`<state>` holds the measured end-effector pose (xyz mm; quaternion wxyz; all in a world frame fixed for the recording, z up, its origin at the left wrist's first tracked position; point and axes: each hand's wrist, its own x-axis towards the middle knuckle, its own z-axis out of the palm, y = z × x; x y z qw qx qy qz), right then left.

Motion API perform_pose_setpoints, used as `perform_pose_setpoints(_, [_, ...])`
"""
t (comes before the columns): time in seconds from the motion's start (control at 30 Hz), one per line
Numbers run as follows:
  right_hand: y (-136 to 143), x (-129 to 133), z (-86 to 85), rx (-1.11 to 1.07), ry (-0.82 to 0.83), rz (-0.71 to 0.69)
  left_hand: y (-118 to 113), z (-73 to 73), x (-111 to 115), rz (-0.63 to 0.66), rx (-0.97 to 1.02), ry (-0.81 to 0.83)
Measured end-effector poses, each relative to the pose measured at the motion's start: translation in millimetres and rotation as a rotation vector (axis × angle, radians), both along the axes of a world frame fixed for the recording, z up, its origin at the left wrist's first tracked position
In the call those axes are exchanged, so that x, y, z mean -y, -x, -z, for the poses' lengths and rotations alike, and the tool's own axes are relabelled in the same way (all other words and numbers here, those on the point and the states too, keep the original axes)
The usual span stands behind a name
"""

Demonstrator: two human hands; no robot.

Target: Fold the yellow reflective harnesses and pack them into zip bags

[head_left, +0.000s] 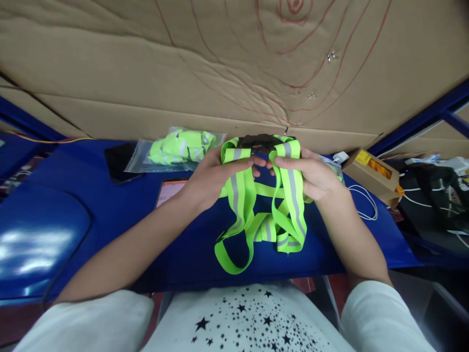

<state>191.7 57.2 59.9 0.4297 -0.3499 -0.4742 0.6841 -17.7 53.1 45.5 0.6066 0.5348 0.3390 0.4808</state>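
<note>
A fluorescent yellow-green reflective harness [240, 200] with grey stripes hangs in loops between both hands. My left hand [216, 176] is closed around its left strap, thumb across the front. The right strap is gripped by my right hand [309, 171], with the thumb pressed on the grey stripe. A black piece [259, 141], perhaps a buckle, joins the straps at the top. Lower loops of the harness droop over the blue table, and whether they rest on it I cannot tell.
Behind my left hand lies a clear plastic bag [179, 149] holding similar green material. A dark phone [120, 162] is left of it, and a device with a lit screen [170, 190] is partly under my left forearm. A cardboard box [373, 177] and white cable [368, 203] sit right.
</note>
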Motion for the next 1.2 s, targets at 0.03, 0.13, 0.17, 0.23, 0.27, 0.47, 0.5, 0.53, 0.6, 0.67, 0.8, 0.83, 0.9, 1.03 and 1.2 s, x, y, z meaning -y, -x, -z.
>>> perform_pose_setpoints(0.03, [1,0,1.8,0.022,-0.047,-0.004,0,1.8,-1,-0.032,0.011,-0.005])
perform_pose_setpoints(0.13, [4,2,7.5,0.089,-0.184,-0.051,-1,7.3,2,-0.047,0.016,-0.059])
perform_pose_setpoints(0.17, [5,3,9.1,0.104,-0.213,-0.083,-2,8.6,3,-0.03,0.009,-0.082])
perform_pose_setpoints(0.23, [7,5,11.6,0.12,-0.246,-0.134,-4,10.3,8,0.0,-0.023,-0.111])
perform_pose_setpoints(0.27, [8,6,12.7,0.129,-0.25,-0.142,-5,10.7,10,0.008,-0.044,-0.116])
perform_pose_setpoints(0.47, [18,7,24.0,0.167,-0.238,-0.049,-12,16.0,12,-0.037,-0.14,-0.18])
perform_pose_setpoints(0.5, [20,7,26.2,0.177,-0.271,-0.031,-12,17.9,12,-0.067,-0.168,-0.194])
perform_pose_setpoints(0.53, [21,7,27.9,0.197,-0.312,-0.015,-12,19.8,12,-0.09,-0.203,-0.198])
perform_pose_setpoints(0.6, [23,7,29.9,0.264,-0.392,-0.005,-12,23.6,12,-0.098,-0.263,-0.183])
perform_pose_setpoints(0.67, [23,7,30.7,0.341,-0.449,-0.026,-10,27.4,11,-0.081,-0.29,-0.164])
perform_pose_setpoints(0.8, [25,1,37.1,0.415,-0.55,-0.045,-10,36.5,8,-0.035,-0.253,-0.141])
perform_pose_setpoints(0.83, [25,-1,39.7,0.424,-0.57,-0.032,-10,38.7,8,-0.023,-0.232,-0.123])
perform_pose_setpoints(0.9, [25,-5,43.3,0.449,-0.59,0.006,-11,41.6,6,-0.028,-0.186,-0.066])
perform_pose_setpoints(1.03, [15,-8,33.4,0.497,-0.624,0.071,-12,40.6,2,-0.04,-0.068,0.066])
perform_pose_setpoints(1.2, [-4,2,2.3,0.594,-0.836,0.005,-9,40.7,-3,0.096,-0.013,0.128])
